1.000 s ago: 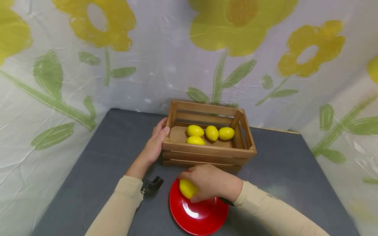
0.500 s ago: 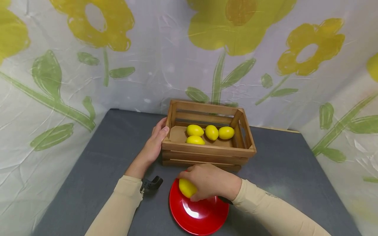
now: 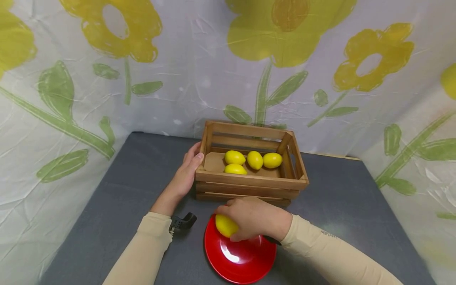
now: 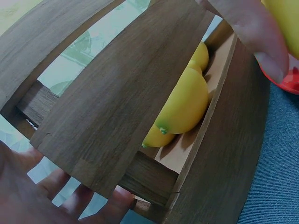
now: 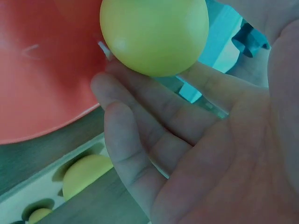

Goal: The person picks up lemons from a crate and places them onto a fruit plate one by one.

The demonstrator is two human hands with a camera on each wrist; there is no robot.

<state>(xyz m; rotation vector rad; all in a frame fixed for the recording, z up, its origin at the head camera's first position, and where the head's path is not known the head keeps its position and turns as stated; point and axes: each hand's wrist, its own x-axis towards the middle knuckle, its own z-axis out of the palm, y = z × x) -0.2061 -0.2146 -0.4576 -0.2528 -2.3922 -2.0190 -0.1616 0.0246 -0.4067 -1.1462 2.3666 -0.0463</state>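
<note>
Long cream sleeves (image 3: 137, 253), the right sleeve (image 3: 342, 253) marked with small dark lettering (image 3: 328, 234), are worn with a black wrist strap (image 3: 181, 223) beside the left cuff (image 3: 155, 221).

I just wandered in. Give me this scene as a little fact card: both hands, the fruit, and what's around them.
Left hand: rests against the left end of a slatted brown wooden crate
Right hand: grips an oval yellow lemon
Under that lemon: round glossy red plate; contact unclear
In crate: four oval yellow lemons
Surface: dark grey table
</note>
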